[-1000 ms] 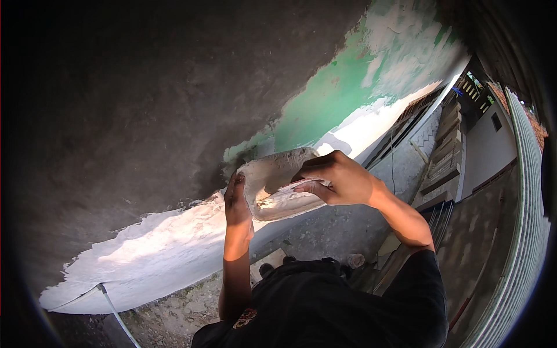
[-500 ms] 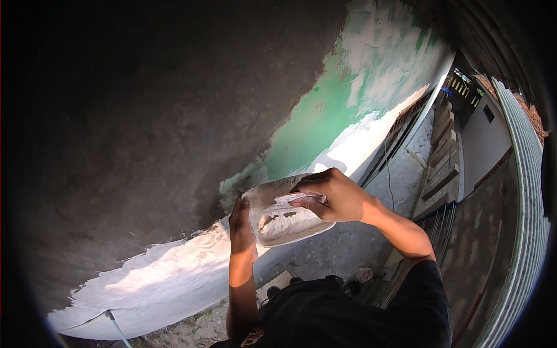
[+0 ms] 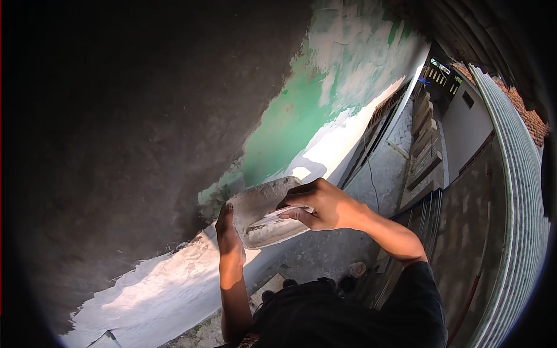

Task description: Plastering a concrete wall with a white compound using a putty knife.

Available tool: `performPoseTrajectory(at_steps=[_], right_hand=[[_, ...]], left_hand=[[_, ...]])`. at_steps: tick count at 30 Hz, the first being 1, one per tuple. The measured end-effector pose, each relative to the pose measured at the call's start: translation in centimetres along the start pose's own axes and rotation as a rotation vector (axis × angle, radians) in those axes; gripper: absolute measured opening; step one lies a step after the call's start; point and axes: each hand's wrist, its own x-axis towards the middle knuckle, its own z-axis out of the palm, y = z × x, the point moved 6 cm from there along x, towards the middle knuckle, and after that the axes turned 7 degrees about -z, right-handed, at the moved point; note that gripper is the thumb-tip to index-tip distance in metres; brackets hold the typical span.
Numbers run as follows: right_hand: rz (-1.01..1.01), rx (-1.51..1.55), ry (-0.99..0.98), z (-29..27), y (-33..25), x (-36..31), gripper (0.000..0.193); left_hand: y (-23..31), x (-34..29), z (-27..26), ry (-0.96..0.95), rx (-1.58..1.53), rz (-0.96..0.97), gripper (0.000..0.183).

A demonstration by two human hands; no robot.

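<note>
My left hand (image 3: 230, 235) is closed on the left end of a shallow rectangular tub (image 3: 249, 200), whose inside is smeared with pale putty. In my right hand (image 3: 325, 206) is a flat scraper (image 3: 271, 220), gripped between thumb and fingers. White putty coats its blade, which reaches into the tub near the side closest to me. My fingers hide the scraper's handle, and I cannot tell how much putty lies beneath the blade. Just beyond the tub stands a wall (image 3: 284, 122) with green paint partly covered by whitish streaks.
The wall's left part is dark grey plaster (image 3: 145, 122); a white band (image 3: 156, 284) runs along its bottom. A concrete path (image 3: 331, 252) lies below me. To the right are stacked blocks (image 3: 426, 151), a cable (image 3: 372, 180) and corrugated sheeting (image 3: 510, 191).
The scraper has shifted within the tub, and the putty mound seen at the near side is now mostly covered or gone. Both hands and the tub sit slightly further left in view.
</note>
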Motion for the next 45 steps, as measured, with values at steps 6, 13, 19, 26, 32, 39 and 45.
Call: performPoseTrajectory(at_steps=[6,13,19,26,32,39,45], right_hand=[[0.012,-0.041,-0.06,0.7,0.0,-0.8,0.016],[0.06,-0.008,0.055,-1.8,0.7,-0.9,0.018],[-0.028,-0.048,-0.105,0.6,0.0,-1.5,0.019],[0.096,0.053,-0.022,-1.4,0.5,-1.5,0.017],[0.114,-0.014,-0.071,1.2,1.8,-2.7,0.022],[0.046,0.005,0.12,-0.8,1.6,-1.8,0.018],[0.031,-0.032,0.009,-0.7,1.6,-1.5,0.016]], left_hand=[[0.6,-0.1,1.1,0.052,0.119,0.063,0.049],[-0.5,-0.2,2.9,-0.131,0.103,0.041,0.044],[0.5,-1.0,3.7,-0.064,0.181,0.105,0.053],[-0.8,-0.2,3.0,-0.152,0.084,0.083,0.052],[-0.6,-0.4,3.0,-0.072,0.195,0.115,0.056],[1.4,-0.7,5.4,-0.135,0.186,0.071,0.061],[0.9,-0.1,5.3,-0.109,0.177,0.092,0.057]])
